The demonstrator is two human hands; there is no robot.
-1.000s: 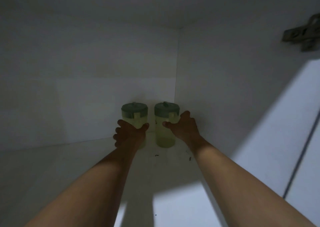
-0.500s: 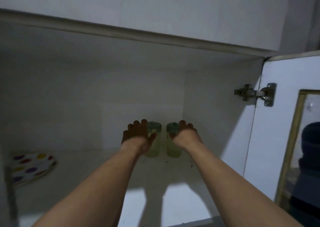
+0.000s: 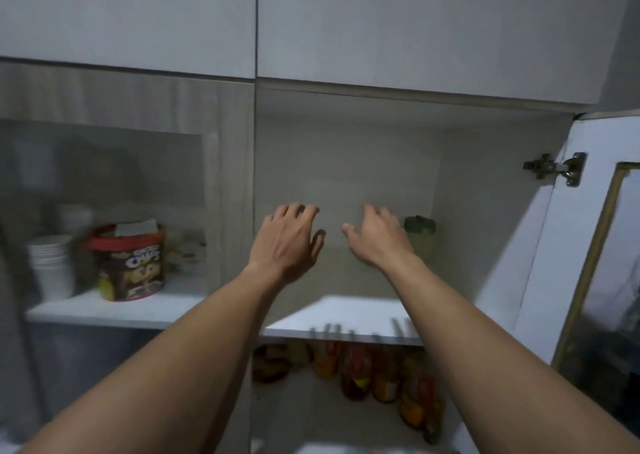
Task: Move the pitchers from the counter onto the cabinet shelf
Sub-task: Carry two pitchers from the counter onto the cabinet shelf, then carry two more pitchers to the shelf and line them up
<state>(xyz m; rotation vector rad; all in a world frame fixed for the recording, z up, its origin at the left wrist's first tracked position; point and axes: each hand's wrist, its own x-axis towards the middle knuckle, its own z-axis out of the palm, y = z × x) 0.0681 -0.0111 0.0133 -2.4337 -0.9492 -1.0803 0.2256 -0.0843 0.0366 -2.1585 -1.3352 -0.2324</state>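
One pale pitcher with a green lid (image 3: 419,233) stands at the back right of the white cabinet shelf (image 3: 346,318), partly hidden by my right hand. The second pitcher is hidden behind my hands. My left hand (image 3: 289,242) and my right hand (image 3: 375,237) hover side by side in front of the shelf, fingers spread, holding nothing and apart from the pitcher.
The cabinet door (image 3: 595,245) with a metal hinge (image 3: 557,169) stands open on the right. Behind glass on the left stand a red-lidded snack tub (image 3: 130,263) and stacked white cups (image 3: 52,266). Jars and bottles (image 3: 374,374) fill the shelf below.
Both hands have let go of the pitchers and pulled back out of the cabinet. The view has backed away, now showing the left compartment and lower shelf.
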